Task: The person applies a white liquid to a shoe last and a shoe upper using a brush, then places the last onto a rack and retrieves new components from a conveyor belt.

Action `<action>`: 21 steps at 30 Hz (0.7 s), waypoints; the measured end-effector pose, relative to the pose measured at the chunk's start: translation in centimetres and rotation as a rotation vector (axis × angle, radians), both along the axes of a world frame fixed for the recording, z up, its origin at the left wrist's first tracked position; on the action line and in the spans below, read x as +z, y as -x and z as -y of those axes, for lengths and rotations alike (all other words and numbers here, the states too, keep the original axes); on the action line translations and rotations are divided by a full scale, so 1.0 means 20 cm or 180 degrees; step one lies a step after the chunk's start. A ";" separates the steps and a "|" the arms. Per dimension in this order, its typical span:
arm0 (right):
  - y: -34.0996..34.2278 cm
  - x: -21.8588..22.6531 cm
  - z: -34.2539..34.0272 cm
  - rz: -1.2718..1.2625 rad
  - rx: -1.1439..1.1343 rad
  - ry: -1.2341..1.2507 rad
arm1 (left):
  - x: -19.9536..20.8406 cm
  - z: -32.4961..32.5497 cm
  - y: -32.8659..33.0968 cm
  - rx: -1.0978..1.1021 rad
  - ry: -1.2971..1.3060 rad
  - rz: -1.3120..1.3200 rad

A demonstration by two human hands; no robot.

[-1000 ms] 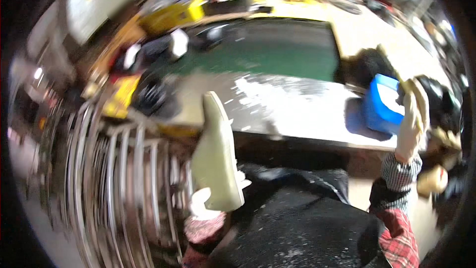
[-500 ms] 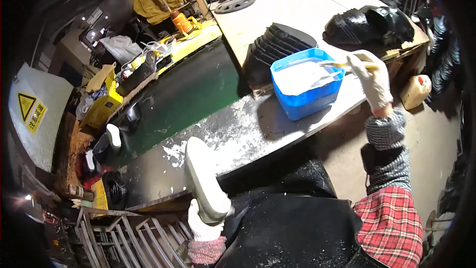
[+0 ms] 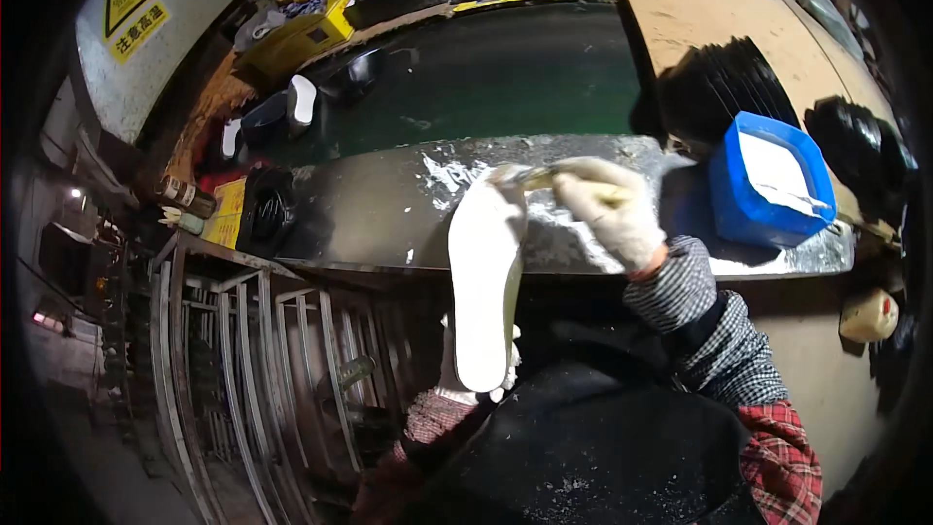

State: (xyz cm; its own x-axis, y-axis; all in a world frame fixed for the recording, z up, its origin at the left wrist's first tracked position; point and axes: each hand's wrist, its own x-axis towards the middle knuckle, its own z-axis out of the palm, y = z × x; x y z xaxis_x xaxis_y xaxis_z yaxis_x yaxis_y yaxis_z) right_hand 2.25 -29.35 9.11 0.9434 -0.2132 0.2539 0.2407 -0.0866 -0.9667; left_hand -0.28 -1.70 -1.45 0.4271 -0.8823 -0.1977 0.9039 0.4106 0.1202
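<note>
A shoe with its white bottom facing up stands out over the bench's front edge. Wrapped around its heel end from below is my left hand in a white glove, partly hidden by the shoe. My right hand, also gloved, is closed on a brush whose bristles meet the shoe's toe end; motion blurs them slightly. To the right, a blue plastic tub holds a white paste, with a thin stick resting in it.
The white-smeared metal bench borders a dark green belt. Black soles are stacked at the right. A metal rack stands at the lower left. White-bottomed shoes sit at the belt's left end. A jerrycan is low right.
My right hand has brought the brush from the blue tub leftward to the shoe's toe. The shoe has turned so its white bottom faces up. The view has swung left.
</note>
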 end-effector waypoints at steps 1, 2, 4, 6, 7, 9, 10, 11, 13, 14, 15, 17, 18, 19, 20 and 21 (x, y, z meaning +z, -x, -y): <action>-0.04 -0.01 0.02 -0.0146 -0.0164 -0.0373 | -0.01 -0.03 0.00 0.0014 -0.0020 -0.0137; 0.00 0.00 0.02 -0.0427 -0.0077 -0.0448 | -0.05 -0.06 -0.03 -0.0114 0.0122 -0.0133; 0.19 -0.01 0.02 -0.0663 0.0330 -0.0249 | -0.12 -0.12 0.02 -0.0008 0.0072 -0.0525; 0.23 -0.04 0.01 -0.0796 0.0540 -0.1443 | -0.15 -0.09 0.04 -0.0004 0.0007 -0.0916; 0.23 -0.04 0.00 -0.0852 0.0708 -0.2705 | -0.13 -0.08 0.02 -0.0076 0.0083 -0.0747; 0.02 0.14 0.05 -0.0212 -0.0096 0.0273 | -0.11 -0.11 -0.01 -0.0087 0.0180 -0.0391; -0.09 0.22 0.05 -0.0246 -0.0119 0.0666 | -0.20 -0.15 -0.01 -0.0096 0.0358 -0.0048; -0.13 0.23 0.04 -0.0409 -0.0012 0.0623 | -0.21 -0.13 -0.02 -0.0082 0.0397 -0.0060; -0.07 0.31 -0.07 0.0473 0.0859 0.1731 | -0.20 -0.10 0.01 0.0163 0.0403 0.0316; -0.05 0.33 -0.11 0.1118 0.1297 0.2382 | -0.15 -0.09 0.02 0.0163 0.0516 0.0117; 0.02 0.41 -0.16 0.0970 0.1711 0.2417 | -0.09 -0.08 0.03 0.0167 0.0628 -0.0083; 0.03 0.35 -0.14 0.1195 0.2127 0.1762 | 0.08 -0.01 0.00 0.0418 0.0553 -0.1086; 0.03 0.34 -0.14 0.0688 0.1705 0.1280 | -0.04 -0.04 -0.01 0.0239 0.0629 -0.0420; 0.04 0.33 -0.15 0.0164 0.1304 0.0808 | -0.11 -0.07 0.01 0.0074 0.0700 0.0232; 0.05 0.31 -0.16 -0.0048 0.0875 0.0785 | -0.07 -0.06 -0.01 0.0101 0.0804 0.0252; 0.11 0.35 -0.15 -0.0350 0.1375 0.0837 | -0.01 -0.04 -0.02 0.0047 0.0937 0.0281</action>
State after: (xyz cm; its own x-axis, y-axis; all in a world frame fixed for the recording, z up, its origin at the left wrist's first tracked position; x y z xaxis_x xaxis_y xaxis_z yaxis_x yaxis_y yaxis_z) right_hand -0.02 -26.33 16.03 0.9554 0.2595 0.1410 0.2064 -0.2453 -0.9472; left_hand 0.09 -0.91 -1.67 0.4444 -0.8897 0.1040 0.8889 0.4524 0.0719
